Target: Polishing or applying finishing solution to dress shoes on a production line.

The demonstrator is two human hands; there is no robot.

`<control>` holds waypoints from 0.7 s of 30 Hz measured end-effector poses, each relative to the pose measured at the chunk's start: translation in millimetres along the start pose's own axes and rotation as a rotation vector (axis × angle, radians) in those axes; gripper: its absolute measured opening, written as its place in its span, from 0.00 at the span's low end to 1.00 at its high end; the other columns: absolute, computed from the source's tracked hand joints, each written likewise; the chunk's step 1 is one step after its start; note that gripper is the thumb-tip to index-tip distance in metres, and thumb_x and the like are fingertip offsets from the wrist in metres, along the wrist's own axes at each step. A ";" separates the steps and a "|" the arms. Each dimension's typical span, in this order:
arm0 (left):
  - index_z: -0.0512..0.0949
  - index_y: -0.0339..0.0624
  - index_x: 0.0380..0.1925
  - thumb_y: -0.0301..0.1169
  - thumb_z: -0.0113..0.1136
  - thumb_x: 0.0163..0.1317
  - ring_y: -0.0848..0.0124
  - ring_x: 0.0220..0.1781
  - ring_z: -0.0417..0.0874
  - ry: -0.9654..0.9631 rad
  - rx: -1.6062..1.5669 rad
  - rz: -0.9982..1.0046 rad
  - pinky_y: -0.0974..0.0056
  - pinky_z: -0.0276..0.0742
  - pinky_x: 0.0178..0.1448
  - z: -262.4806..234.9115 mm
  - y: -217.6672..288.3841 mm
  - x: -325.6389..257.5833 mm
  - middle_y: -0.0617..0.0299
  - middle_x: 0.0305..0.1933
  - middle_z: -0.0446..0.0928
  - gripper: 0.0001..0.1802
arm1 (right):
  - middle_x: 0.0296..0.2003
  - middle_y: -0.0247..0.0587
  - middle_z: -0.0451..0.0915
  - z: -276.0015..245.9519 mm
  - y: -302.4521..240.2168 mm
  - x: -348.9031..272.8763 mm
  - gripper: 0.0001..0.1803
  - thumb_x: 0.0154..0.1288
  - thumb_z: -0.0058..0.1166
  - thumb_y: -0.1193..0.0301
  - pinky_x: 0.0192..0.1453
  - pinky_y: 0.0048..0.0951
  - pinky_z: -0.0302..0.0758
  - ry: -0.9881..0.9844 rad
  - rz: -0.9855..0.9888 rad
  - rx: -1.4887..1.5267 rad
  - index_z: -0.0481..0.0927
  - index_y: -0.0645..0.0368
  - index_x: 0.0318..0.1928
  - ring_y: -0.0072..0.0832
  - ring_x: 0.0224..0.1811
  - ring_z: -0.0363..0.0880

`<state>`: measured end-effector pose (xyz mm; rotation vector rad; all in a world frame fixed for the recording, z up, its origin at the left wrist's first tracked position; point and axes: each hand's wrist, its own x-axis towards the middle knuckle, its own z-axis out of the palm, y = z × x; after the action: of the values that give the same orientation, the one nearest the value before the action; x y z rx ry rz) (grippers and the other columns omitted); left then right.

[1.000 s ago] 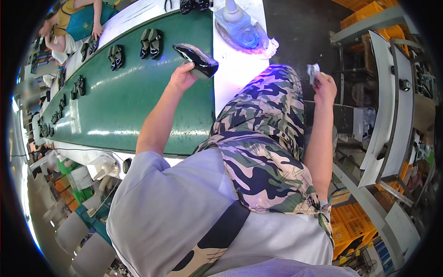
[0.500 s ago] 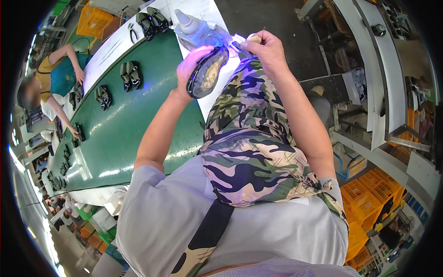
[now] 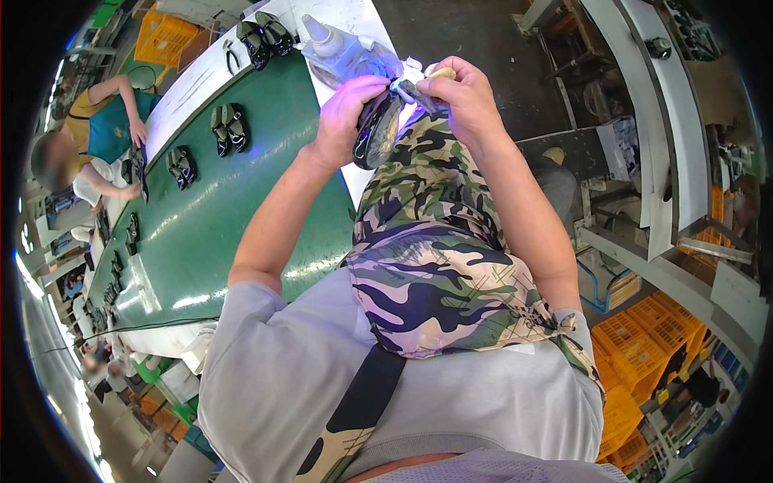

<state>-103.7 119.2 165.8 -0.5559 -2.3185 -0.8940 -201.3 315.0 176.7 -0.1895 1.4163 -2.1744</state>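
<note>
Holding black shoe [image 3: 372, 145], nearside of bottle [image 3: 328, 42] | left fingers [image 3: 364, 84]: curled round shoe | right fingers [image 3: 460, 67]: pinching small yellowish piece [image 3: 442, 73], kind unclear | care: steady shoe, light pressure seem best

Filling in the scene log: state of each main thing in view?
Left hand: closed on black shoe
Black shoe: held tilted
Right hand: pinching small pale piece
Squeeze bottle: standing, nozzle up
Pliers: lying, handles apart
Shoe pair right of pliers: side by side
Orange crates, lower right: stacked
</note>
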 end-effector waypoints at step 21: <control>0.77 0.37 0.43 0.33 0.77 0.32 0.66 0.33 0.81 -0.562 -0.219 -0.518 0.62 0.79 0.42 -9.1 3.9 16.5 0.58 0.31 0.80 0.33 | 0.21 0.30 0.76 11.7 -44.3 -6.1 0.09 0.49 0.65 0.75 0.29 0.22 0.71 0.059 -0.393 -0.628 0.78 0.63 0.29 0.15 0.24 0.71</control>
<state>-110.4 118.2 183.8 -0.3166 -2.9701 -1.3830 -207.3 322.3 222.0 -0.6819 2.2141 -1.9494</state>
